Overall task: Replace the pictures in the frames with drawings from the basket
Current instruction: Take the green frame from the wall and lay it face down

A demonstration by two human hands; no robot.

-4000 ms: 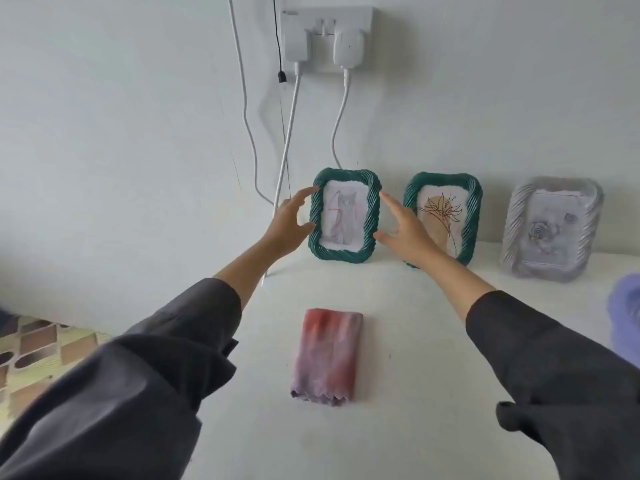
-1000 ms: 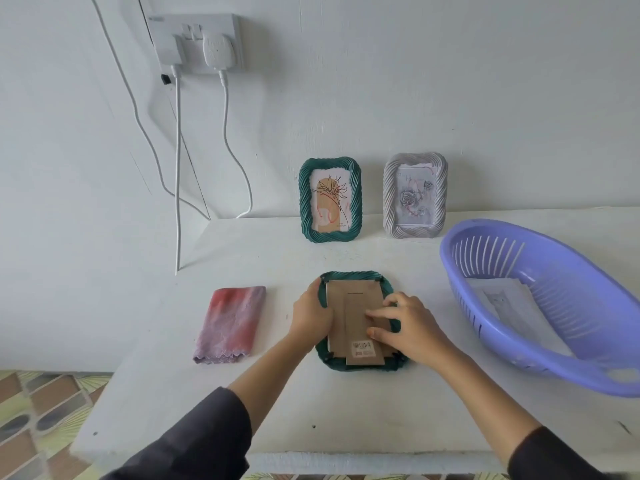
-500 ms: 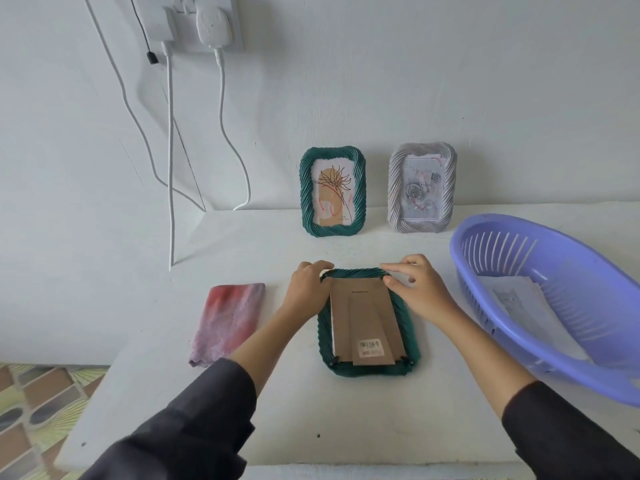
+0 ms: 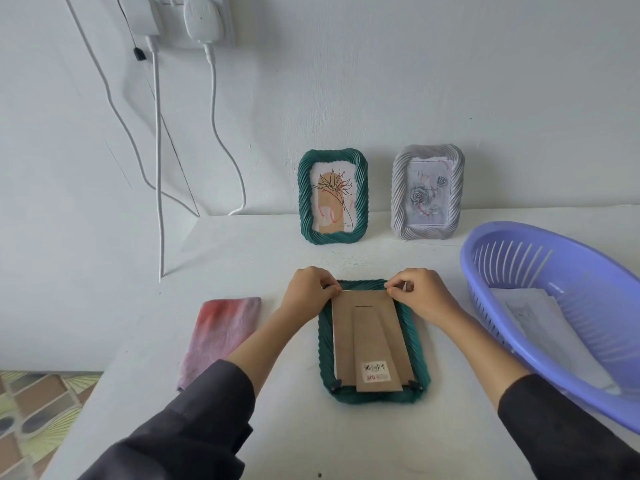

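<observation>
While both hands [image 4: 311, 292] pinch backing board [image 4: 367, 327] corners | white table [image 4: 242, 258] | white wall [image 4: 381, 81], sockets [image 4: 180, 15]

Both hands [image 4: 367, 296] now at backing's [image 4: 372, 337] top

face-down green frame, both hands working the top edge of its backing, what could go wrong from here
1. The cardboard backing may bend or tear if pulled up while the two bottom tabs look still engaged.
2. The face-down green frame could slide toward the table's near edge.
</observation>
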